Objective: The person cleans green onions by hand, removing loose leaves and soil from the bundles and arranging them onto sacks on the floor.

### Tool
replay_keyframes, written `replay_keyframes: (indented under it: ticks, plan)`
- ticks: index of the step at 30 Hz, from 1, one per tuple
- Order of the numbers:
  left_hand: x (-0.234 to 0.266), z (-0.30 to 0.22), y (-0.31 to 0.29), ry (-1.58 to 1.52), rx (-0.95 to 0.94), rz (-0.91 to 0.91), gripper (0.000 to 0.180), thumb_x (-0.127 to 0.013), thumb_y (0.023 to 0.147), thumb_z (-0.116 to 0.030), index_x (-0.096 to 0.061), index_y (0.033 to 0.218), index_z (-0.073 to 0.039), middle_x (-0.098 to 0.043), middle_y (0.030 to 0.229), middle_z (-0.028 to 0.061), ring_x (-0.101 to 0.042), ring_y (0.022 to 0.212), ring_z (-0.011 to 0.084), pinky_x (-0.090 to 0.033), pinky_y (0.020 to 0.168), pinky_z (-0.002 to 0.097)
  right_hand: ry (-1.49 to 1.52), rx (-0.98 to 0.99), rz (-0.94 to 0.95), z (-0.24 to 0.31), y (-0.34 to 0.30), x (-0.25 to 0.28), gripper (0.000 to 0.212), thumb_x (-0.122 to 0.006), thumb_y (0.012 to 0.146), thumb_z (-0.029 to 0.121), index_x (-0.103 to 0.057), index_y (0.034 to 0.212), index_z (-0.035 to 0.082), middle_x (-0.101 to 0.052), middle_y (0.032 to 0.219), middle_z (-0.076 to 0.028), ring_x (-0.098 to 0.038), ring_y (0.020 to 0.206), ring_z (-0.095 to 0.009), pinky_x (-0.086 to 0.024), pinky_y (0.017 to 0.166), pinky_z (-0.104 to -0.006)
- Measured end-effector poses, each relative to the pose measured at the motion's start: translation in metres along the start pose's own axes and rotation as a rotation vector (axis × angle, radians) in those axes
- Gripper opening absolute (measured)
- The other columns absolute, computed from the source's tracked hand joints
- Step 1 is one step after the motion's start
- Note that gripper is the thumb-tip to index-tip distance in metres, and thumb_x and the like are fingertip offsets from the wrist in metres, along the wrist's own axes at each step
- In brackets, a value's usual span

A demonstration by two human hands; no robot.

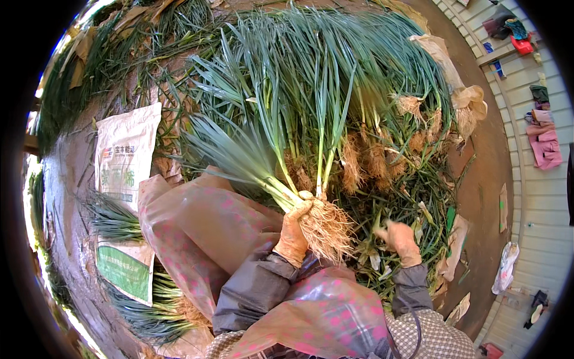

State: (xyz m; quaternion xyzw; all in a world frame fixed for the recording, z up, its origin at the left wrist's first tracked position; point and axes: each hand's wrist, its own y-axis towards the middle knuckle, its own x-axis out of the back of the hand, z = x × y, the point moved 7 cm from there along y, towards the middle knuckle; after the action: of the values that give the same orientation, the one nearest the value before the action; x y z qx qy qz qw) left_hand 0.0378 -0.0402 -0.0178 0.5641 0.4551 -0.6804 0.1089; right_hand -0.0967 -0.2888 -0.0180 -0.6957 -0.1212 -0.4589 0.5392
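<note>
Head view, one frame, entries running left to right.

Far left of the fingers: a white woven plastic sack with green and red print (124, 157) lies flat on the brown dirt ground (70, 197). Small sheaves of cut green leaves (113, 220) show at its edges, which suggests some bunches are already set aside there; this is a judgement only.

Just left of the fingers: a translucent pink-dotted plastic apron (191, 230) covers the person's lap.

Left hand (294, 230), in an orange-tan work glove with a grey sleeve: the fingers are wrapped tightly around the white base of a bunch of long green scallion-like plants with a pale tangled root ball (326, 227). The roots hang just right of the fist; the leaves fan up and away to the left.

Right hand (399, 240), in a matching glove: it is apart from the held bunch and just above loose leaf litter. The fingers look loosely curled and seem to hold nothing, but motion blur keeps this uncertain.

Beyond both hands: a large heap of the same green plants with brown roots (359, 107) remains uncleaned, roots mostly toward the person. Judged from this, most of the sorting is left.

Far right: grey paving slabs (538, 203) with scattered cloths.
</note>
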Motion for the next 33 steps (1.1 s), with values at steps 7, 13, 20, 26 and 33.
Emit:
replay_keyframes:
  ticks: [7,13,20,26,33]
  plan:
    - [0.008,0.008,-0.002,0.132,0.108,0.036,0.029,-0.053,0.087,-0.004,-0.052,0.116,-0.003,-0.059,0.115,0.0190,-0.061,0.100,0.0294,-0.052,0.088,0.0384,0.954,0.642,-0.044,0.181,0.073,0.071,0.026,-0.056,0.094,0.022,-0.065,0.108,0.002,-0.065,0.079,-0.006,-0.061,0.065,-0.015,-0.049,0.056,-0.0282]
    - [0.004,0.003,-0.009,0.111,0.099,-0.013,0.073,-0.057,0.084,0.003,-0.025,0.148,-0.014,-0.056,0.119,0.0113,-0.061,0.098,0.0224,-0.054,0.084,0.0353,0.276,0.242,-0.456,0.193,0.046,0.079,0.045,-0.058,0.086,0.051,-0.064,0.075,0.008,-0.061,0.059,-0.016,-0.062,0.056,-0.032,-0.047,0.051,-0.0435]
    - [0.008,0.009,-0.004,0.010,0.034,-0.003,0.061,-0.057,0.083,0.005,-0.037,0.140,-0.006,-0.059,0.110,0.0109,-0.062,0.094,0.0211,-0.053,0.082,0.0332,0.484,0.218,-0.443,0.173,0.052,0.056,0.039,-0.062,0.086,0.042,-0.068,0.085,0.003,-0.062,0.064,-0.017,-0.061,0.056,-0.032,-0.047,0.052,-0.0393]
    - [0.012,-0.002,-0.005,0.067,0.016,-0.031,0.039,-0.060,0.082,0.002,-0.051,0.120,-0.001,-0.062,0.096,0.0088,-0.062,0.086,0.0206,-0.053,0.078,0.0322,0.762,-0.135,-0.380,0.110,0.102,0.049,0.033,-0.054,0.095,0.035,-0.066,0.097,0.005,-0.064,0.066,-0.003,-0.055,0.044,-0.009,-0.044,0.035,-0.0232]
    - [0.017,0.005,-0.001,0.143,0.110,-0.105,0.029,-0.061,0.082,0.004,-0.056,0.110,-0.001,-0.064,0.090,0.0110,-0.065,0.080,0.0217,-0.056,0.073,0.0330,0.308,-0.043,-0.157,0.176,0.045,0.069,0.036,-0.056,0.093,0.044,-0.066,0.091,0.009,-0.058,0.060,0.002,-0.053,0.050,-0.008,-0.041,0.044,-0.0240]
